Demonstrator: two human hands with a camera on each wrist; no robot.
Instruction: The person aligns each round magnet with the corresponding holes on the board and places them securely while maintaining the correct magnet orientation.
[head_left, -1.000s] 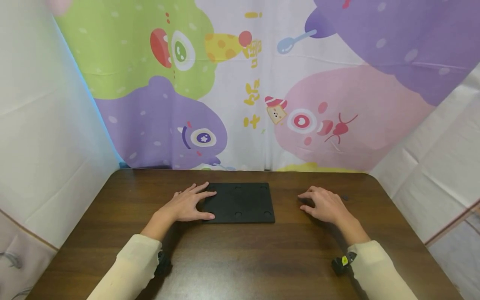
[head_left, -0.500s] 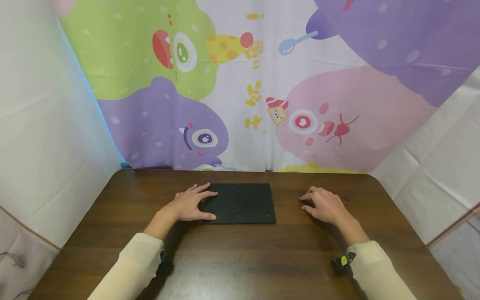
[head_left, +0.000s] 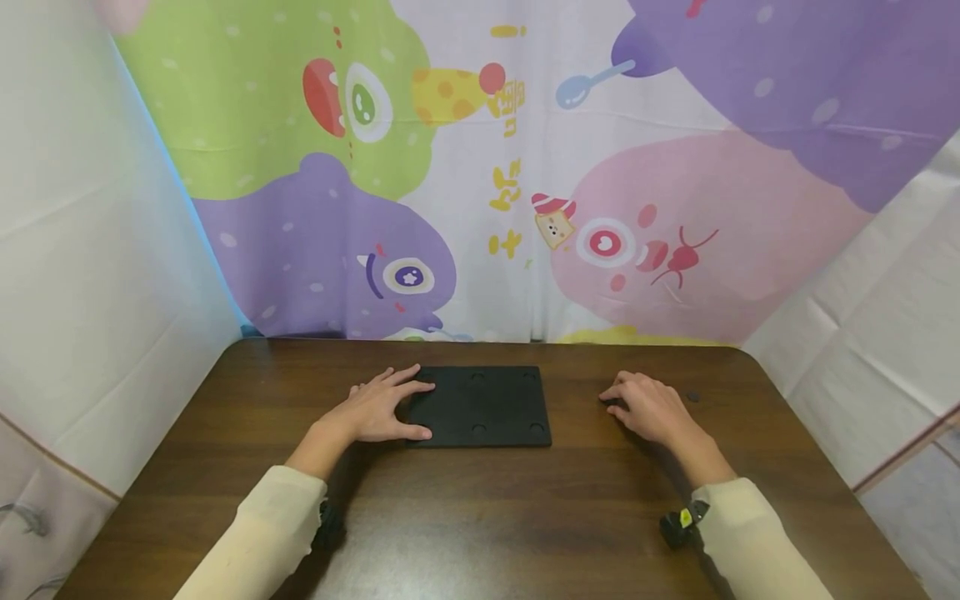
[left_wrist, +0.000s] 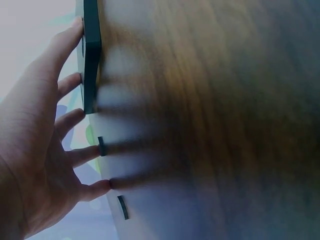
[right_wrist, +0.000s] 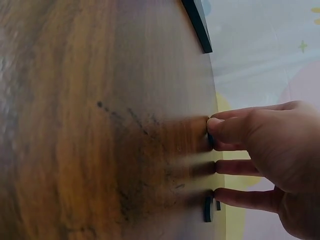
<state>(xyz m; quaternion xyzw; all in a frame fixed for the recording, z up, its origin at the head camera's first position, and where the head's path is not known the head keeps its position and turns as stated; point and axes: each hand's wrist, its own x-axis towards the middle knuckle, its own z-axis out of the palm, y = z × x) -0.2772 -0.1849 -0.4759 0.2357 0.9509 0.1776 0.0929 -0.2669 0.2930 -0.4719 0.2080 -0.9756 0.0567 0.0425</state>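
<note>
A flat black board (head_left: 495, 404) with shallow round recesses lies on the wooden table. My left hand (head_left: 378, 408) rests on its left end with the fingers spread; in the left wrist view the thumb and nearer fingertips touch the board's edge. To the right of the board my right hand (head_left: 647, 408) is low at the tabletop. Its thumb and fingers pinch a small black disc (right_wrist: 210, 140), mostly covered by the fingertips. Another small black disc (right_wrist: 208, 209) lies by the outer fingers in the right wrist view.
Small dark pieces (left_wrist: 123, 207) lie on the table beyond my left fingers. A printed cartoon curtain (head_left: 487, 208) hangs behind the table's far edge (head_left: 570, 343). White cloth walls (head_left: 862, 333) flank both sides.
My right thumb has drawn in toward the fingertips around the small disc. The left hand and the board stay where they were.
</note>
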